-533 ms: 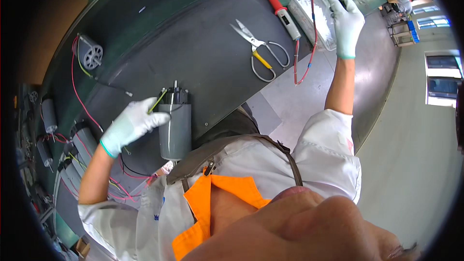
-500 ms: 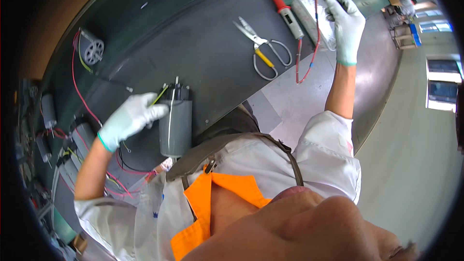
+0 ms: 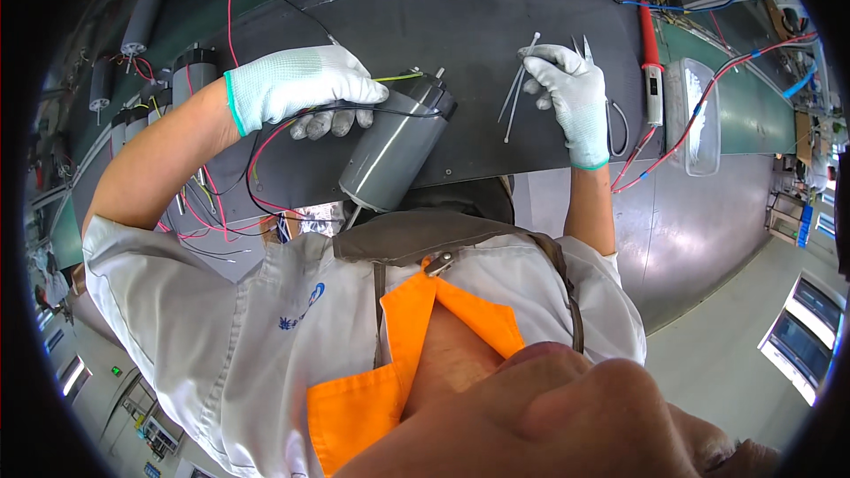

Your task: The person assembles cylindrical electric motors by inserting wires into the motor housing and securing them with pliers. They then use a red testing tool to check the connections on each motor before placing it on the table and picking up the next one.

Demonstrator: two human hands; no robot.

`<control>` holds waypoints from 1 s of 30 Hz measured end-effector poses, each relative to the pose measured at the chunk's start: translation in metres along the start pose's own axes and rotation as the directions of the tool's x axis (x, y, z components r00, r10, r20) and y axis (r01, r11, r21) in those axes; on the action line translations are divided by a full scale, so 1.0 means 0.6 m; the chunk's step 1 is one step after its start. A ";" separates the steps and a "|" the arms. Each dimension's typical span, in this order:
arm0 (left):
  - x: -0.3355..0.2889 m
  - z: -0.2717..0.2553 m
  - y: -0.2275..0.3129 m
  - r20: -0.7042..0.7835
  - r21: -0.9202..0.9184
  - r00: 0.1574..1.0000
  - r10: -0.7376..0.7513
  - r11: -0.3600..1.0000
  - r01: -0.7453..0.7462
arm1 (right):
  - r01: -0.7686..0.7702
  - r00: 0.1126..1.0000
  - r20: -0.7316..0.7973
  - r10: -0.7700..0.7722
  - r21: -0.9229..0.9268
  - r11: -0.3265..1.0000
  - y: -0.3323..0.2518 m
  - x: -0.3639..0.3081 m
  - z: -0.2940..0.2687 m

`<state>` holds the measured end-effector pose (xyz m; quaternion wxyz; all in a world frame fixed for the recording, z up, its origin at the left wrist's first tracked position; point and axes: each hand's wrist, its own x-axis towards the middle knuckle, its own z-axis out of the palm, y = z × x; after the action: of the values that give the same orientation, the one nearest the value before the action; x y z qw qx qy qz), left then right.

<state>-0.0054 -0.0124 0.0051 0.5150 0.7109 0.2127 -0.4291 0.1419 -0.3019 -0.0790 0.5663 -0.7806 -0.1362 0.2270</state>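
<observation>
A grey cylindrical motor leans at the table's front edge, its black terminal end up and to the right, its shaft end near my apron. Beside it, my left hand is closed around wires: a yellow-green wire runs from the fingertips to the motor's top, and a black wire passes below the fingers to the motor's upper end. My right hand pinches white cable ties to the right of the motor. Scissors lie partly hidden behind that hand. Both hands wear white gloves.
Right of the scissors lies a red and grey handheld tool with a small display, then a clear plastic box of white cable ties. A red cable crosses the box. More grey motors with loose wires stand at the left.
My right hand has come away from the box leftward over the table with cable ties. The motor has gone from upright to tilted right, and the left hand has shifted with it. The view has swung.
</observation>
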 end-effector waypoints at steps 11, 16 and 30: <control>0.003 0.000 -0.002 -0.036 0.031 0.998 0.055 0.998 -0.054 | 0.031 0.988 -0.137 -0.069 -0.259 0.965 -0.003 0.029 -0.052; 0.004 0.002 -0.002 -0.059 0.047 0.997 0.057 0.997 -0.054 | 0.012 0.988 -0.142 -0.057 -0.296 0.955 0.009 0.034 -0.065; -0.001 0.021 0.014 -0.217 0.479 0.920 0.326 0.857 -0.190 | -0.178 0.900 0.433 -0.039 0.449 0.876 -0.081 0.005 0.075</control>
<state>-0.0042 -0.0269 0.0092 0.3535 0.8875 0.0831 -0.2836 0.1236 -0.2477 -0.0454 0.6881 -0.5517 -0.1684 0.4402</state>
